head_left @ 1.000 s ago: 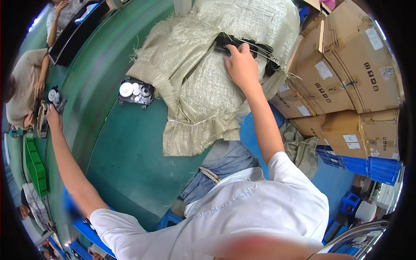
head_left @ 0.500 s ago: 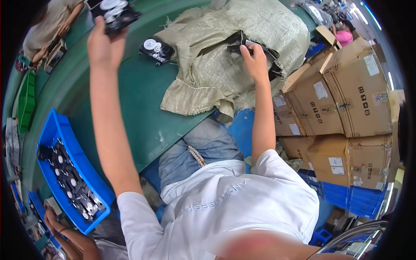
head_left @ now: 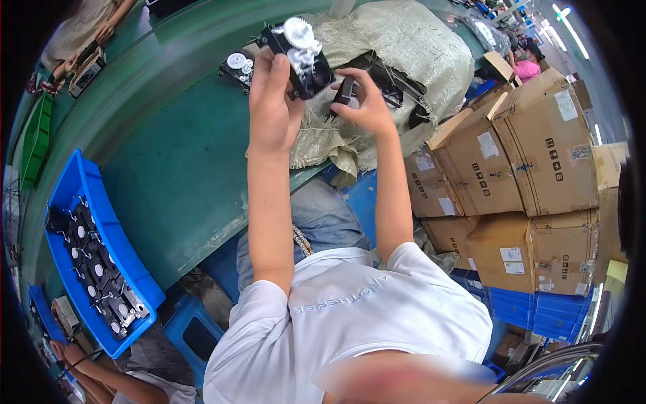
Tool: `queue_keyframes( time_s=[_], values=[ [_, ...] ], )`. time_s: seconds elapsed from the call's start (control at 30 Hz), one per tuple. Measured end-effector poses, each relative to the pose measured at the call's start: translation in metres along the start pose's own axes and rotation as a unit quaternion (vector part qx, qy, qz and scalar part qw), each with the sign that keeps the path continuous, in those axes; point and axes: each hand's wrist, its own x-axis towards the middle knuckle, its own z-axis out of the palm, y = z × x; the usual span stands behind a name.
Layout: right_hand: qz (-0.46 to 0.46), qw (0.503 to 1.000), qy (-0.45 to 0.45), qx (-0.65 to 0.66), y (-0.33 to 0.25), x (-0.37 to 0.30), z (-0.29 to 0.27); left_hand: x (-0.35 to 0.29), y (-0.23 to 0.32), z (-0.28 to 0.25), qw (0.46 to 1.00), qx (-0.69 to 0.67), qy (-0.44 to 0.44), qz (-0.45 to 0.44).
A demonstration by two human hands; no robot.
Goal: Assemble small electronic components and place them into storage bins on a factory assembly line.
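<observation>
My left hand (head_left: 269, 111) is closed round a black plastic gear unit (head_left: 311, 74) with white gears, raised over the green table (head_left: 182, 148). Close to its right, my right hand (head_left: 372, 111) pinches a small black block-shaped part (head_left: 343, 95) between thumb and fingers. Behind both hands lies a pale woven sack (head_left: 424, 44). Its torn opening shows more black parts (head_left: 387, 87), partly covered by the weave. Another gear unit (head_left: 237, 64) with white gears rests on the table beside the sack, partly hidden behind my left hand.
A blue bin (head_left: 108, 236) at the left holds several black parts with white wheels. Stacked cardboard boxes (head_left: 538, 155) rise on the right, above blue crates (head_left: 538, 313). A green tray (head_left: 37, 141) stands far left. Other people (head_left: 91, 27) sit nearby. A blue stool (head_left: 192, 330) is below the table.
My left hand has brought its gear unit rightward and nearer, from the far left to beside my right hand. My right hand has drawn back slightly from the sack opening, holding the black part.
</observation>
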Motion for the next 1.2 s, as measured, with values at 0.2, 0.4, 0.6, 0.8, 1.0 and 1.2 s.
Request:
queue_keyframes(
  time_s=[0.2,0.4,0.6,0.8,1.0,1.2],
  values=[
    [0.066,0.962,0.061,0.257,0.002,-0.005,0.013,-0.018,-0.009,-0.012,0.998,0.034,0.043,0.005],
    [0.118,0.924,0.066,0.358,-0.059,-0.008,0.011,-0.023,-0.005,-0.006,0.991,0.123,0.049,0.004],
    [0.115,0.953,0.077,0.268,-0.118,0.001,0.03,-0.026,0.0,0.008,0.973,0.226,0.038,-0.013],
    [0.115,0.972,0.094,0.18,-0.128,0.002,0.034,-0.028,0.002,0.012,0.966,0.256,0.025,-0.013],
    [0.122,0.974,0.096,0.164,-0.128,0.001,0.034,-0.029,0.0,0.007,0.955,0.297,0.019,-0.015],
    [0.131,0.974,0.096,0.156,-0.116,0.0,0.035,-0.03,-0.002,0.008,0.932,0.361,-0.001,-0.028]
  ],
)
